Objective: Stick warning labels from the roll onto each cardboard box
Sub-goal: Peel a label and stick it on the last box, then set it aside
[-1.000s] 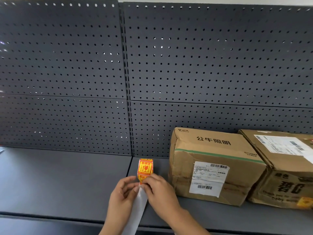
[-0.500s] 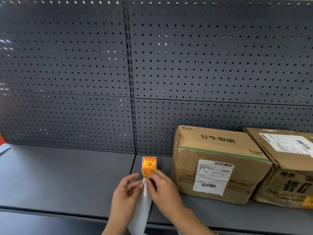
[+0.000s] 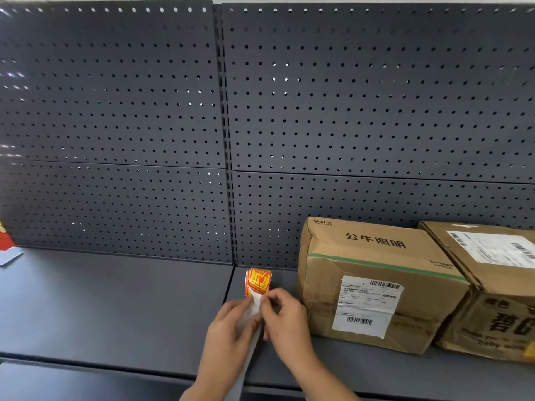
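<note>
- Our right hand (image 3: pixel 286 316) curls its fingers in a pinch on the white backing strip (image 3: pixel 254 305) where it leaves the label roll (image 3: pixel 258 280), probably to start peeling a label.
- Our left hand (image 3: pixel 228 322) grips the same strip from the other side, likely to keep it taut.
- The roll stands on the shelf (image 3: pixel 115 299) near the closer cardboard box (image 3: pixel 376 285), handy for sticking.

Stockroom or shop: dark metal shelf (image 3: pixel 115 308), pegboard back panels (image 3: pixel 376 111), shipping-labelled cardboard boxes (image 3: pixel 376 285).
</note>
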A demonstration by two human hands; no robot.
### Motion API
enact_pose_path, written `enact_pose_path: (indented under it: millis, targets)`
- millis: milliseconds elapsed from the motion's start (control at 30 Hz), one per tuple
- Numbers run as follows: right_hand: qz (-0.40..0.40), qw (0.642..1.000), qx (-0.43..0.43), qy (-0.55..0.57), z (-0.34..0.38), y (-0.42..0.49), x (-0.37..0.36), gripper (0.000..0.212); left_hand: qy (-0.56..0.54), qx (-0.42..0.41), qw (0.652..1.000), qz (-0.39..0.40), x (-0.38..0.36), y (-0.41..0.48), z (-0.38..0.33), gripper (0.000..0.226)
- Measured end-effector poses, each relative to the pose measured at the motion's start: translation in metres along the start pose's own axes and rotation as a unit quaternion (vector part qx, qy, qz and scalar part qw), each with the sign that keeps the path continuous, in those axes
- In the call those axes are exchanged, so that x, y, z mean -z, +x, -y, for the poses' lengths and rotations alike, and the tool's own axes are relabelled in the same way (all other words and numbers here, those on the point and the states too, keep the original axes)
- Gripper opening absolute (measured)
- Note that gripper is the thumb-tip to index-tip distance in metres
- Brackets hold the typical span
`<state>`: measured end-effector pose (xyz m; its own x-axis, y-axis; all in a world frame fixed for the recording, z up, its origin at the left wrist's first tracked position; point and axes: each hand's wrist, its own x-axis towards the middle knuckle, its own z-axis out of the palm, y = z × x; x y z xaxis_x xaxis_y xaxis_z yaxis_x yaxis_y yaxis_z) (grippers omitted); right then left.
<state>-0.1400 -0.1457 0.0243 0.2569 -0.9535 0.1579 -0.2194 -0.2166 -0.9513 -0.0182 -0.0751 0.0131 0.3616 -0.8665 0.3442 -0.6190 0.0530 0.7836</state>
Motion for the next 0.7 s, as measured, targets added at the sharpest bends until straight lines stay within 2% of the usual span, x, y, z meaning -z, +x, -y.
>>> enact_pose_path:
  millis: [133,300,467,567,633,700]
  targets:
    - [-0.017,0.999,-0.014,0.038,0.014,-0.007,0.007,0.017,0.064,-0.003,0.998,-0.010,-0.002,0.010,0.010,0.036]
    - [-0.057,0.995,0.041,0.070,0.036,-0.017,0.013,0.014,0.105,0.050,0.993,-0.011,-0.003,0.014,0.016,0.028]
    - [-0.102,0.979,0.176,0.008,0.047,-0.021,0.025,0.009,0.134,0.100,0.986,-0.017,0.003,0.009,0.007,0.042]
    - [-0.134,0.954,0.264,-0.038,0.049,-0.021,0.035,0.011,0.153,0.039,0.985,-0.064,0.002,0.010,0.000,0.051]
    - [-0.160,0.935,0.307,-0.074,0.049,-0.021,0.040,0.016,0.067,0.008,0.992,-0.109,0.002,0.011,-0.017,0.034]
    - [-0.176,0.920,0.331,-0.111,0.050,-0.019,0.041,0.017,-0.089,0.042,0.988,-0.117,0.005,0.012,-0.042,0.015]
